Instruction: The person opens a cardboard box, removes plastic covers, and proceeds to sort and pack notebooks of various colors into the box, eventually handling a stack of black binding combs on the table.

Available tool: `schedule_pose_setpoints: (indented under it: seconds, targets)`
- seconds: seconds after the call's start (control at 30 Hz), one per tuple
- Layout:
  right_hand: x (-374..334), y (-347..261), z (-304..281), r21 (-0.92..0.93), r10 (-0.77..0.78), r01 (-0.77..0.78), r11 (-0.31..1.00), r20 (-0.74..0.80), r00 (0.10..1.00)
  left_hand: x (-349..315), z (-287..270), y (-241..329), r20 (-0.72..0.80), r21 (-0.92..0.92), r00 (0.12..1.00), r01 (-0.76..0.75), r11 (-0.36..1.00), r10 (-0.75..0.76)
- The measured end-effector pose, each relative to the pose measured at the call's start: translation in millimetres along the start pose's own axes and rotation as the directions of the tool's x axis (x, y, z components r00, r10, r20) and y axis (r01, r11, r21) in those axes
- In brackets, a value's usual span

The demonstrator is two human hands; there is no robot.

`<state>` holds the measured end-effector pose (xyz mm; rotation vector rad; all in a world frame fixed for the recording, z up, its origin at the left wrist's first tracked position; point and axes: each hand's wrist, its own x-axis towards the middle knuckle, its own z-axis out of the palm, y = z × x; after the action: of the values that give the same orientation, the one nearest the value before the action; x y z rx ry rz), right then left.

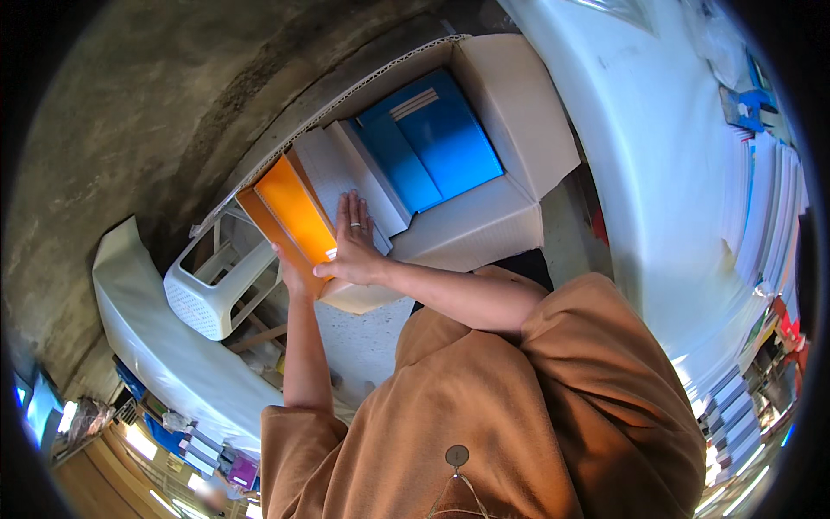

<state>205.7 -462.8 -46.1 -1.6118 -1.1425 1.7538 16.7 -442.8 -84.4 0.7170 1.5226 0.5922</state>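
Note:
An open cardboard box point(566, 130) holds blue folders or booklets point(458, 147) at its right end and a bright orange flat item point(294, 208) at its left end. Between them stand pale folded cardboard pieces point(333, 160). My right hand point(353, 242), with a ring on one finger, reaches across to the left part of the box. Its fingers lie stretched over the pale cardboard, and the thumb points to the orange item's near edge. Against the outside of the box's left end is my left hand point(294, 275); most of its fingers are hidden.
A white plastic stool point(194, 298) stands left of the box, beside a white-covered surface point(151, 303). To the right runs a long table under white sheeting point(605, 112), with stacked papers or books point(765, 208) at its far side. The concrete floor point(173, 104) shows beyond the box.

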Motion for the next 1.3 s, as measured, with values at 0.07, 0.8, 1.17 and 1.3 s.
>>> schedule_pose_setpoints:
  seconds: [0.07,0.8,1.17,1.3]
  targets:
    - [-1.7,-1.4,0.8,-0.014,-0.011,0.011,1.0,0.011,1.0,1.4,-0.5,0.3,-0.046,-0.018,0.998,0.048,0.999,-0.049]
    - [42.1,21.4,-26.6,0.128,0.118,-0.092,0.988,-0.218,0.969,-9.9,17.3,8.9,-0.123,-0.172,0.99,0.05,0.984,-0.072]
    - [12.6,-11.2,-8.2,-0.029,0.066,-0.071,0.997,-0.139,0.988,-11.3,21.1,16.4,-0.114,-0.092,0.993,-0.005,0.996,-0.006]
    - [13.3,-9.8,-7.5,-0.045,0.067,-0.073,0.996,-0.135,0.989,-8.6,19.0,11.6,-0.086,-0.144,0.996,-0.021,0.989,0.008]
